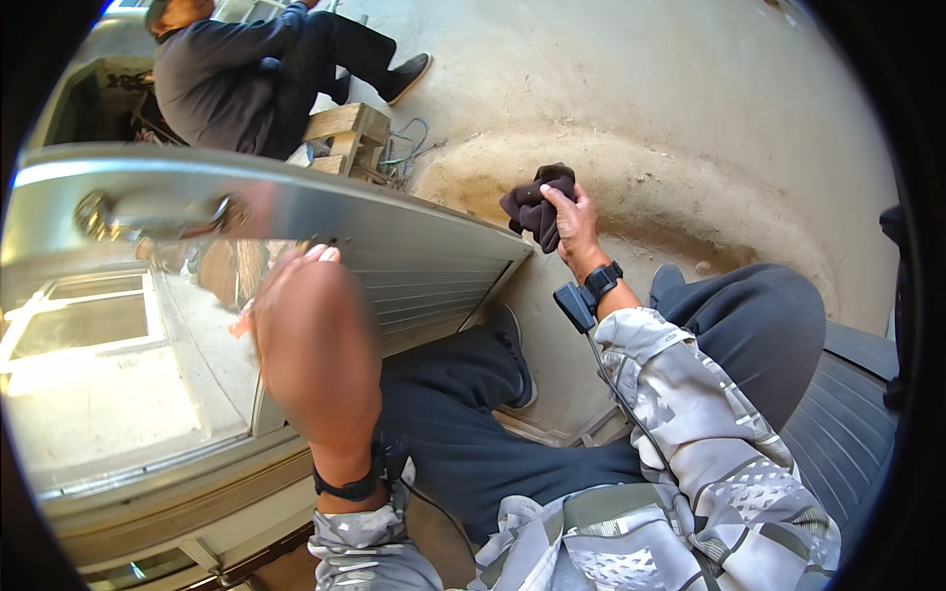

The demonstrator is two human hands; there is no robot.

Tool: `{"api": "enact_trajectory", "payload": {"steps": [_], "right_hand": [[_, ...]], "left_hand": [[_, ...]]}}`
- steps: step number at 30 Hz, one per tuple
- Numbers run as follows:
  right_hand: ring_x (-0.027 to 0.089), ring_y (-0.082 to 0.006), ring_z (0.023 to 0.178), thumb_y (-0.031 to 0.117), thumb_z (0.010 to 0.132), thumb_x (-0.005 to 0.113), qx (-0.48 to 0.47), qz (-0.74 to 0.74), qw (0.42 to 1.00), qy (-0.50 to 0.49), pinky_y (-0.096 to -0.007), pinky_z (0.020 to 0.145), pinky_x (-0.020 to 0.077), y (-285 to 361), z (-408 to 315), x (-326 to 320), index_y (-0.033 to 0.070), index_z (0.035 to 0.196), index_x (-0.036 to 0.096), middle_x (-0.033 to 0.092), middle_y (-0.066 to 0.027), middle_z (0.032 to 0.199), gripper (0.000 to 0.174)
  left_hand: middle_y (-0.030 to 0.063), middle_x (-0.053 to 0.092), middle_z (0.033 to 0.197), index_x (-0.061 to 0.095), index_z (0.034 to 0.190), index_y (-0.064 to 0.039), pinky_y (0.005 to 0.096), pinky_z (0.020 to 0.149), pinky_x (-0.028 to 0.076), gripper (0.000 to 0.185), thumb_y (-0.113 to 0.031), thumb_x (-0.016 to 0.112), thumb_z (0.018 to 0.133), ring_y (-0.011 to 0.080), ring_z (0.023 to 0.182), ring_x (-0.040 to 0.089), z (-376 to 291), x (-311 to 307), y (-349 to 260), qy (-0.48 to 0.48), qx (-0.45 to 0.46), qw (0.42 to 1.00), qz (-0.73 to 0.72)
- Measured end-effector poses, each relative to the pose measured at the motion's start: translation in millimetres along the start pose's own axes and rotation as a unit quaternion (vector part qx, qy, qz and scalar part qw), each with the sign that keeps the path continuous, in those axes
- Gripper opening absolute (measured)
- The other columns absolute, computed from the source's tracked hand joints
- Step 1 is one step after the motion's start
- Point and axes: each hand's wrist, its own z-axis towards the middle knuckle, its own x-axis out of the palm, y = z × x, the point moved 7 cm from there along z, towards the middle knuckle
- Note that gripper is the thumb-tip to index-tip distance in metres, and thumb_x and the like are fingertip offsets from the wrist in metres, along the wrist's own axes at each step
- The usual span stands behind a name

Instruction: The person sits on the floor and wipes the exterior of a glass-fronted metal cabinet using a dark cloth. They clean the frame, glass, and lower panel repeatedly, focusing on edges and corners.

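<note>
My right hand [575,221] holds a bunched dark brown cloth [542,205] between thumb and fingers, above the dusty ground. My left hand [314,332] is raised against the metal-framed door [436,258], its fingertips at the frame near small holes; the back of the hand hides most of the fingers. Something small and orange shows beside it, too blurred to name. Left of that hand, a shiny metal pull handle [162,218] is fixed to the frame. A glass pane [199,354] below the handle shows reflections. Both wrists wear black bands with cables.
Another person [222,81] in dark clothes sits beyond the door at the upper left, near a rough wooden stool [351,133]. A blue cord [414,140] lies by the stool. A low earthen ridge [665,177] curves beyond my right hand. Grey ribbed panelling [842,428] stands at right.
</note>
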Motion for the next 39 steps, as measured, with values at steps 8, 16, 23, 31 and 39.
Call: {"api": "enact_trajectory", "payload": {"steps": [8,16,23,31,39], "right_hand": [[0.070,-0.0305,0.116,0.023,0.091,0.086,-0.156,-0.365,0.918,-0.020,-0.0389,0.107,0.0531,-54.4,-0.8,-14.8,0.002,0.128,0.072,0.072,-0.0161,0.119,0.045],[0.072,-0.0393,0.103,0.000,0.077,0.075,-0.149,-0.362,0.917,0.083,-0.0408,0.093,0.0575,-47.8,-22.2,19.4,0.007,0.105,0.072,0.074,-0.0151,0.107,0.028],[0.071,-0.0386,0.099,0.001,0.076,0.079,-0.194,-0.321,0.921,0.105,-0.0418,0.089,0.0575,0.3,-33.1,60.3,0.007,0.100,0.070,0.072,-0.0150,0.103,0.027],[0.069,-0.0362,0.107,0.005,0.077,0.089,-0.305,-0.223,0.917,0.130,-0.0446,0.095,0.0564,35.5,-80.5,99.9,0.011,0.103,0.066,0.071,-0.0131,0.110,0.035],[0.069,-0.0389,0.107,0.001,0.080,0.075,-0.128,-0.363,0.922,0.037,-0.0429,0.097,0.0567,-76.1,-20.8,-3.7,0.007,0.105,0.069,0.070,-0.0156,0.110,0.027]], "left_hand": [[0.0135,0.058,0.161,0.075,0.133,-0.024,0.0597,0.137,0.009,0.032,-0.035,0.074,0.103,0.0376,0.167,0.026,18.6,61.4,-2.8,-0.044,0.085,0.953,0.286],[0.0095,0.061,0.161,0.083,0.126,-0.016,0.0534,0.135,-0.010,0.025,-0.028,0.074,0.106,0.0213,0.161,0.041,43.8,92.6,9.7,0.017,0.015,0.942,0.336],[0.0056,0.070,0.150,0.084,0.098,-0.016,0.0527,0.136,-0.010,0.016,-0.028,0.075,0.105,0.0098,0.138,0.064,52.8,108.1,0.9,0.077,0.013,0.931,0.356],[0.0059,0.077,0.135,0.077,0.093,-0.016,0.0558,0.136,-0.005,0.016,-0.028,0.077,0.104,0.0070,0.109,0.075,54.8,116.4,4.5,0.113,0.016,0.919,0.378],[0.0053,0.068,0.153,0.079,0.095,-0.016,0.0579,0.136,0.001,0.016,-0.029,0.077,0.105,0.0096,0.103,0.078,42.9,106.5,0.3,0.086,0.039,0.917,0.387]]}}
